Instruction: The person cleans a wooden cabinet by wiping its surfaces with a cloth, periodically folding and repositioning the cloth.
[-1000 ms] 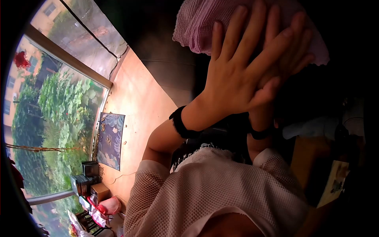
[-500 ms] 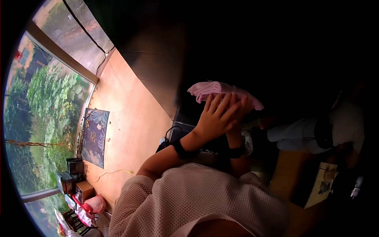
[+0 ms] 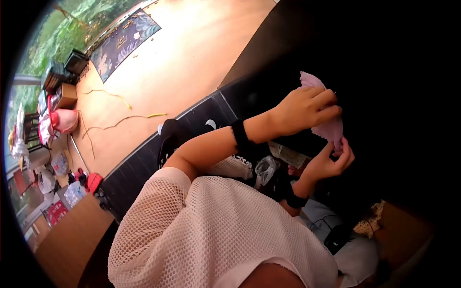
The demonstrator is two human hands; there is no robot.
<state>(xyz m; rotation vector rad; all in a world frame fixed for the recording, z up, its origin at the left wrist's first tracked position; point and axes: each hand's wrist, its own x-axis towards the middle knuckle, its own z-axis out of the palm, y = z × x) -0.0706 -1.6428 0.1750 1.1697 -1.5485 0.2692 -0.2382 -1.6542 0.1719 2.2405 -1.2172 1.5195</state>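
Note:
A thin pink cloth (image 3: 331, 128) with a ruffled-looking edge hangs between my hands, in the right part of the head view. My left hand (image 3: 307, 109), with a black band at its wrist, is closed over the cloth's upper part, its back towards me. Lower down, my right hand (image 3: 332, 162) pinches the bottom corner between thumb and fingers. Part of the cloth is hidden behind the left hand, and what lies beneath is too dark to make out.
Below my forearms sits a crumpled clear plastic bag (image 3: 267, 169). A black padded surface (image 3: 144, 165) runs along my left. On the lit floor lie a patterned mat (image 3: 126, 44) and thin cords; boxes (image 3: 65, 95) and a pink bucket (image 3: 66, 120) stand near the window.
The folded pink cloth that lay beneath both spread hands is now opened out and gripped at two places. Both hands have moved right and apart. The view has turned.

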